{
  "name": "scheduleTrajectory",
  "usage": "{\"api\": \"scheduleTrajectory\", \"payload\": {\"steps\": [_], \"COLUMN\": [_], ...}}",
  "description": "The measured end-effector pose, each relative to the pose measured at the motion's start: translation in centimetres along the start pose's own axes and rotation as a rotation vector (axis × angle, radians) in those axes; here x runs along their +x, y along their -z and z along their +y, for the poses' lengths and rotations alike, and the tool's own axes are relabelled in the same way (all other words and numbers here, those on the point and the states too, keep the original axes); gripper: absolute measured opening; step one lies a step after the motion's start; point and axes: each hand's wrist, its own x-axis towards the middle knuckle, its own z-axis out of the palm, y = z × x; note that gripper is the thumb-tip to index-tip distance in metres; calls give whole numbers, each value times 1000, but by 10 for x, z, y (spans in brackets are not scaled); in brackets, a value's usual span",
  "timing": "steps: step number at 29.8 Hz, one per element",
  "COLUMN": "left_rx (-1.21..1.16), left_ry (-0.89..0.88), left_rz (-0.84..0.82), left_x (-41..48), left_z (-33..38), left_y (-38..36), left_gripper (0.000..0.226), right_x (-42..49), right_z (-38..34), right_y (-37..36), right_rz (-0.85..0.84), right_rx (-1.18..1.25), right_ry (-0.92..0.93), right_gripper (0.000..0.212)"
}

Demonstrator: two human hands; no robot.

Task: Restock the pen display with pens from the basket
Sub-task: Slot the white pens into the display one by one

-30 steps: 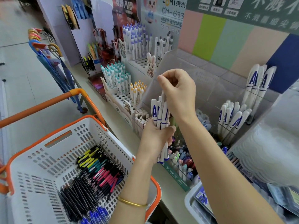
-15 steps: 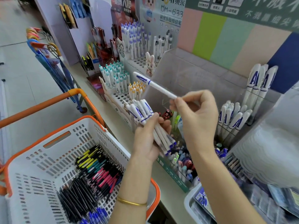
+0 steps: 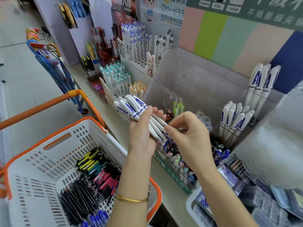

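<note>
left hand (image 3: pixel 141 136) fingers curled round white pen bundle (image 3: pixel 129 106), right hand (image 3: pixel 190 140) fingers pinching bundle's lower end, basket (image 3: pixel 41 164) lower left holding loose pens

Lighting: bright, even, diffuse; shadows faint. Focus: centre sharp, bottom-right corner soft. Motion blur: floor (image 3: pixel 19 76) at upper left smeared. Distortion: wide-angle bowing at edges. Glare: mild sheen on acrylic display (image 3: pixel 196 82).

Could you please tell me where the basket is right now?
In the head view, the white basket sits at lower left, beside the shelf, just below the left hand gripping white pens.
</note>
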Motion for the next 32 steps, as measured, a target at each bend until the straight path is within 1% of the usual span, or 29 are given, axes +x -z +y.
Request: {"api": "scheduleTrajectory", "payload": {"steps": [1,2,3,4,6,9,11,14,17,19,23,25,27,30,32], "left_rx": [64,143,209,295,538,874,1007,1123,1257,1337,1379,1394,1408,1417,1400], "left_ry": [-21,-42,-69,-117,-233,-403,-443,-499,-575,-587,-558,-566,-565,-537,-520], "left_rz": [18,41,62,81,106,135,126,115,142,153,177,185,178,148,134], "left_x": [0,0,1,1,4,4,1,-2,-6,-7,-10,-11,-12,-13,-13], "left_z": [0,0,-1,-2,-6,-15,-18,-20,-19,-20,-19,-18,-18,-17,-16], "left_y": [0,0,2,2,4,7,7,8,7,6,4,3,2,0,-3], "left_gripper": [7,11,10,4,18,28,31,31,30,32,31,25,22,32,30], "right_x": [1,3,5,8,15,27,33,39,40,42,48,52,58,65,65], "right_z": [0,0,0,-1,-6,-17,-22,-26,-29,-30,-34,-38,-39,-43,-45], "right_y": [0,0,0,0,0,-1,-3,-5,-5,-7,-10,-10,-9,-6,-4], "right_rz": [-46,-82,-95,-87,-47,-6,7,65,90,49,-26,-54,-101,-146,-140], "right_rx": [-11,-16,-23,-29,-37,-6,30,20,-15,-140,-494,-572,-508,-324,-268], "right_ry": [-6,-8,-1,13,52,97,120,158,202,230,249,257,234,162,152], "right_gripper": [12,11,11,11,14,20,22,24,16,10,25,26,21,17,17]}}
